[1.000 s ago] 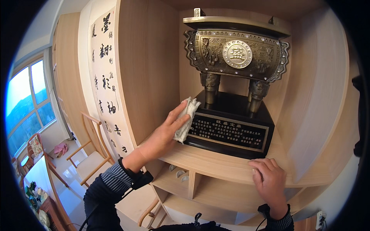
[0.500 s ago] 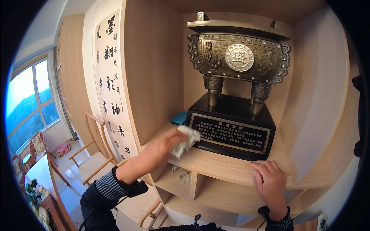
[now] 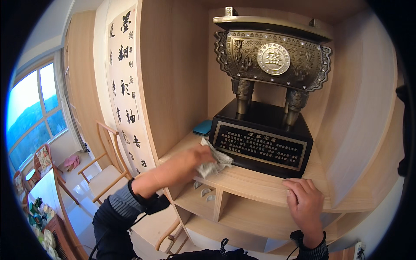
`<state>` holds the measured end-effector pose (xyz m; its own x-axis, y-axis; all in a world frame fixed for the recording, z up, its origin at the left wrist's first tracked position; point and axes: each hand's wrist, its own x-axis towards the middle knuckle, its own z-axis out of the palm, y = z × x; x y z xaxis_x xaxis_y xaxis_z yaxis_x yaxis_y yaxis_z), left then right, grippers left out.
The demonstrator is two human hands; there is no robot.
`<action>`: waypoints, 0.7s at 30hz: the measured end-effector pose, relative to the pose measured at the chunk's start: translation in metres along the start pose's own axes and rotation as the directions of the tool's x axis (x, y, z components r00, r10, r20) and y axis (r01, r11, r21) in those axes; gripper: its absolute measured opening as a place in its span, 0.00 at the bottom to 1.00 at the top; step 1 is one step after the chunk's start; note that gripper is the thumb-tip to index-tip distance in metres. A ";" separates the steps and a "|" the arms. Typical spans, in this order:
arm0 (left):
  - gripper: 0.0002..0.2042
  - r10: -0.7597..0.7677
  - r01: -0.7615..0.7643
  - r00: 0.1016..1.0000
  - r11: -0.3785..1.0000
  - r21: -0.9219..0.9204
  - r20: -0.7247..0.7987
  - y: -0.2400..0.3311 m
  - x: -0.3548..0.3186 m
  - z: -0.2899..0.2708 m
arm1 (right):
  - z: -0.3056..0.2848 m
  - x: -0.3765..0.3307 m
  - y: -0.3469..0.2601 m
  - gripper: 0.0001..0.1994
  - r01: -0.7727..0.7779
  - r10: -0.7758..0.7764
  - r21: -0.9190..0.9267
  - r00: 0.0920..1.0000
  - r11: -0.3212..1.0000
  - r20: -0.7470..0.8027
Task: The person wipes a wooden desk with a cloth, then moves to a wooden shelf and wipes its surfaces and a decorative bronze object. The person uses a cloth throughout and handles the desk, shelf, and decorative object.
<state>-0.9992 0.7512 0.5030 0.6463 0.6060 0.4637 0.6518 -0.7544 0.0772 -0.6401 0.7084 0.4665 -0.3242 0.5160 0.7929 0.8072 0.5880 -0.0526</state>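
My left hand, somewhat blurred, is closed on a pale grey-white cloth. The cloth lies on the wooden shelf, against the lower left corner of a black pedestal. On that pedestal stands a bronze ding vessel with a round emblem, studded edges and thick legs. My right hand rests on the shelf's front edge, to the right of the pedestal's front, its fingers laid over the edge and holding nothing. Behind the cloth, a flat teal box lies beside the pedestal.
Below the shelf are open compartments, one holding small pale crescent-shaped pieces. Wooden side panels enclose the vessel. To the left are a calligraphy scroll, a wooden armchair and a table with various objects.
My left hand and the cloth have shifted slightly right along the shelf, and the cloth looks more spread. My right hand stays at the shelf edge. The view has tilted slightly.
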 end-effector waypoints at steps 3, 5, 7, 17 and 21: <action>0.23 -0.117 0.119 0.937 0.993 -0.016 -0.330 -0.006 0.003 -0.015 | -0.001 0.001 0.000 0.08 -0.001 0.001 0.005 1.000 1.000 0.003; 0.22 -0.134 0.149 0.882 0.989 -0.003 -0.451 -0.011 0.008 -0.019 | -0.001 0.001 -0.001 0.08 -0.004 0.004 0.005 1.000 1.000 0.002; 0.22 -0.068 0.089 0.925 0.995 0.040 -0.375 -0.008 0.014 -0.008 | -0.001 0.001 -0.001 0.08 -0.013 0.013 0.004 1.000 1.000 0.012; 0.23 -0.155 0.158 0.957 0.987 -0.005 -0.244 0.030 0.034 0.033 | 0.001 0.001 -0.003 0.08 0.001 -0.001 -0.004 1.000 1.000 -0.030; 0.26 -0.024 0.008 0.960 0.998 -0.059 -0.281 0.056 0.060 0.049 | 0.003 0.000 -0.002 0.08 -0.003 0.003 -0.011 0.999 1.000 -0.040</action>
<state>-0.9045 0.7578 0.4922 0.4930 0.5290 0.6907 0.6327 -0.7629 0.1328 -0.6429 0.7087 0.4648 -0.3022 0.4925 0.8161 0.8134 0.5797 -0.0487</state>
